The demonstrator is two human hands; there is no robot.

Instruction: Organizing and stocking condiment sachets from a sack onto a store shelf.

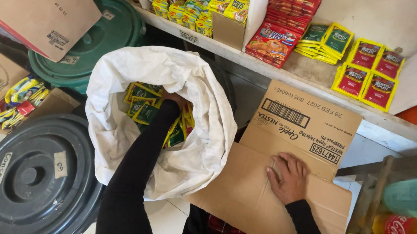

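Observation:
My left hand (174, 98), in a black sleeve, reaches down into an open white sack (196, 83) and rests among several green and yellow sachets (141, 104) inside it; whether the fingers grip any is hidden. My right hand (287, 177) lies flat, fingers spread, on the flap of a brown cardboard box (297, 125) to the right of the sack.
A dark grey lidded drum (32, 183) stands at the left, a green one (100, 36) behind it. Cardboard boxes (40, 19) lean at the top left. A white shelf (243, 56) holds red, yellow and green sachet packs. Bottles (410, 210) sit at the lower right.

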